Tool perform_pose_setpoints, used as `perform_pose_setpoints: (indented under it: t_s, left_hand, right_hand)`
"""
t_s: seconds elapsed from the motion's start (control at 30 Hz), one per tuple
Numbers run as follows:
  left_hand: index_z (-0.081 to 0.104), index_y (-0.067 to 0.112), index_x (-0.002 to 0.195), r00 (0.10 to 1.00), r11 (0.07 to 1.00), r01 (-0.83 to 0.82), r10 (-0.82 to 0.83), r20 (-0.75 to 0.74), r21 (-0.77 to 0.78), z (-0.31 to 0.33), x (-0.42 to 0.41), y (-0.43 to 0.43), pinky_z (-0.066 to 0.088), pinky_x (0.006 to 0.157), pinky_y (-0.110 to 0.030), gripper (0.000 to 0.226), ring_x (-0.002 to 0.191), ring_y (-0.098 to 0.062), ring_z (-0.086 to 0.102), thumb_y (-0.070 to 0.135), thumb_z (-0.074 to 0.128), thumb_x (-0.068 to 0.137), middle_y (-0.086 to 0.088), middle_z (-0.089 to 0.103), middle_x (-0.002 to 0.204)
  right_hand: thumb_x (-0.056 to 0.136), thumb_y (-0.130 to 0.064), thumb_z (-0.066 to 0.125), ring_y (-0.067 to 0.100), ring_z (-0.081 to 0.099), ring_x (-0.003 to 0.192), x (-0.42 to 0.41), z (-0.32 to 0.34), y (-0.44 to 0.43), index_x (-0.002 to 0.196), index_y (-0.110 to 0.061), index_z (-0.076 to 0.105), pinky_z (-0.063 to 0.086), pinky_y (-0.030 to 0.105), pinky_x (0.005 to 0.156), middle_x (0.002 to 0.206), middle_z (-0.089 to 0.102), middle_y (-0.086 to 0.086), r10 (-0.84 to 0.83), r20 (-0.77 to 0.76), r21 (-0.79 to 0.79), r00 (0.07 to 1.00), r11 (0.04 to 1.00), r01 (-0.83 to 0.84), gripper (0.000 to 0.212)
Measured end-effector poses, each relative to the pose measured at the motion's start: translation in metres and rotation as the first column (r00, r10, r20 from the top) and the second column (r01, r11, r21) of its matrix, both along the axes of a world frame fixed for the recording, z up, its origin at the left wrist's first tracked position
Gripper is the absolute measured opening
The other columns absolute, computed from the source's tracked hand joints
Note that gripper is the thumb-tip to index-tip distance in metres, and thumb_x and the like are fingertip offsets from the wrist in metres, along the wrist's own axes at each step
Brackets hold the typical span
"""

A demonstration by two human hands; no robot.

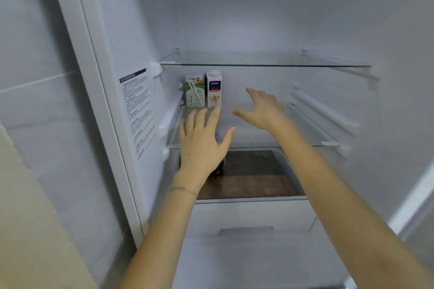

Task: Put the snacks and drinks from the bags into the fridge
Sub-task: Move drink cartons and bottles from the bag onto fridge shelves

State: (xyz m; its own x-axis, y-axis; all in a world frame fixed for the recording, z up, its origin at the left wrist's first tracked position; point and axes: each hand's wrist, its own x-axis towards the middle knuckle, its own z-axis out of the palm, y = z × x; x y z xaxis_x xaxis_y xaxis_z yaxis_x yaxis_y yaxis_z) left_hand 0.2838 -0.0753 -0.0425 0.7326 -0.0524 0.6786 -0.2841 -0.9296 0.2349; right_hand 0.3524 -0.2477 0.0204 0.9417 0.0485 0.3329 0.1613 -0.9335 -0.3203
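- The white fridge point(234, 19) is open and fills most of the frame.
- Two drinks stand upright, side by side, at the back left of the clear glass shelf point(258, 134), a bit left of the middle of the frame. One is a short green and white paper carton with a straw point(194, 91). The other is a taller white paper carton with a round white cap point(214, 90).
- The left hand point(202, 145) is wide open, fingers spread, and holds nothing. It is just below the cartons in the frame. Its fingertips are close to the taller one, but I cannot tell if they touch.
- The right hand point(263, 110) is open too and holds nothing. It is off to the right of the cartons.
- The cartons' long sides point up. They are just ahead of the left hand, so that hand is nearer.
- Something dark and purple peeks out behind the left hand. I cannot tell what it is.
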Motion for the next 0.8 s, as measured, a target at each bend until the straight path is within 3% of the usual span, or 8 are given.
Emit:
perform_pose_setpoints:
  t_s: [0.13,0.3,0.43,0.63,0.8]
  left_hand:
    - [0.034,0.028,0.149,0.992,0.992,0.123,-0.123,-0.008,-0.001,0.000,-0.022,-0.009,0.026,0.113,-0.054,0.070,0.141,-0.029,0.030,0.066,0.025,0.091,-0.005,0.041,0.148]
    - [0.034,0.028,0.149,0.956,0.956,0.292,-0.292,-0.033,-0.016,-0.003,-0.061,-0.042,0.018,0.117,-0.053,0.068,0.143,-0.027,0.025,0.066,0.027,0.092,-0.004,0.038,0.150]
    - [0.039,0.025,0.146,0.909,0.909,0.418,-0.418,-0.012,-0.007,-0.002,-0.102,-0.086,0.020,0.117,-0.052,0.069,0.141,-0.029,0.028,0.065,0.028,0.091,-0.006,0.042,0.147]
    - [0.038,0.026,0.146,0.814,0.814,0.581,-0.581,0.011,-0.019,0.011,-0.171,-0.155,0.025,0.113,-0.055,0.070,0.139,-0.030,0.032,0.066,0.028,0.089,-0.007,0.043,0.146]
    - [0.037,0.027,0.147,0.704,0.702,0.710,-0.709,0.044,-0.053,0.016,-0.258,-0.217,0.017,0.118,-0.053,0.067,0.145,-0.028,0.024,0.062,0.033,0.090,-0.006,0.040,0.150]
  right_hand:
    - [0.088,-0.063,0.050,0.027,0.017,0.145,-0.082,-0.008,-0.023,0.153,-0.031,0.018,0.023,0.047,0.115,0.158,0.023,0.001,-0.097,0.062,-0.078,0.993,0.992,0.101,0.079]
    - [0.088,-0.054,0.057,0.025,0.022,0.143,-0.189,-0.014,-0.046,0.150,-0.029,0.030,0.022,0.042,0.112,0.154,0.032,0.001,-0.198,0.231,-0.053,0.953,0.975,0.215,0.072]
    - [0.089,-0.059,0.051,0.026,0.014,0.146,-0.260,-0.014,-0.068,0.152,-0.030,0.023,0.016,0.042,0.116,0.157,0.024,0.001,-0.273,0.195,-0.070,0.942,0.954,0.291,0.075]
    - [0.090,-0.055,0.054,0.026,0.024,0.143,-0.373,-0.010,-0.110,0.152,-0.028,0.023,0.027,0.044,0.112,0.154,0.032,0.004,-0.396,0.275,-0.101,0.876,0.894,0.435,0.075]
    - [0.088,-0.054,0.056,0.027,0.027,0.142,-0.488,-0.009,-0.156,0.150,-0.029,0.027,0.031,0.046,0.108,0.153,0.034,0.002,-0.493,0.303,-0.146,0.815,0.822,0.551,0.073]
